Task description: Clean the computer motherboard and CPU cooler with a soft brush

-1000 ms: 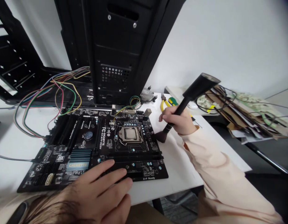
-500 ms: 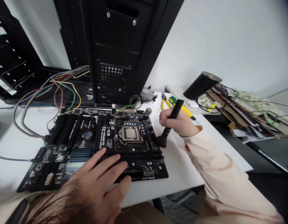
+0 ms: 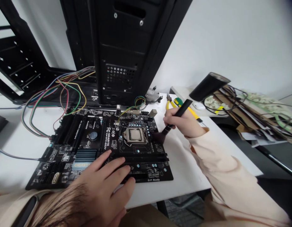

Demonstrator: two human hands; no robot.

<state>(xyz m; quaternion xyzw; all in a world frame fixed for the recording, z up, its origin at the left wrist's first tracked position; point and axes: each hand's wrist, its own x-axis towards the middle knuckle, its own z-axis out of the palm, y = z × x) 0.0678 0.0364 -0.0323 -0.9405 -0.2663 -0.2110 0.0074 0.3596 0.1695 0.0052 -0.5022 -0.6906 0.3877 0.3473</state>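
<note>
Head view, looking down: we have a black circuit board lying flat on the white table, close in front of us. Our right hand is closed around the handle of a black brush, a firm, narrow grip with the fingers wrapped over it. We hold the brush tilted, its top leaning away to the right and its dark bristles down over the board's right edge, just beside the square chip; whether they press on the surface we cannot tell. Our left hand lies palm down over the board's near edge, its fingers spread wide and slightly bent, partly covering the blue metal block. A round battery sits in the board, left of the chip. Behind the board stands the black computer case, with coloured wires looping out at its left. Beyond our right hand, near the wall, lie a fan, pliers with yellow handles and a white mouse. To our right we see a pile of cardboard.
</note>
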